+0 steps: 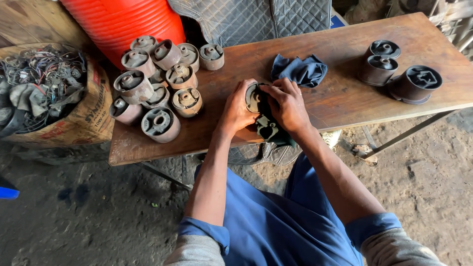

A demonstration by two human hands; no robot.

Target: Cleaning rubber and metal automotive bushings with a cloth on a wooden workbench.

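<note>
while both hands meet over the near edge of the wooden bench (pixel 345 98), the left hand (pixel 237 109) wraps its fingers closed around a round bushing (pixel 253 96), and the right hand (pixel 288 104) presses a dark rag (pixel 268 129) against its face, fingers curled shut on the cloth. the bushing sits at the middle of the bench, just inside the near edge, with the rag's tail hanging past that edge. just beyond the hands lies a crumpled blue cloth (pixel 300 70). to the left, a crowded heap of rusty bushings (pixel 157 83) reaches close to the bench's left and near edges. to the far right stand three darker bushings (pixel 394 71), well apart from the hands, with bare wood between. off the left end sits a cardboard box of tangled wires (pixel 49 93); an orange ribbed container (pixel 128 19) stands beyond the heap.
</note>
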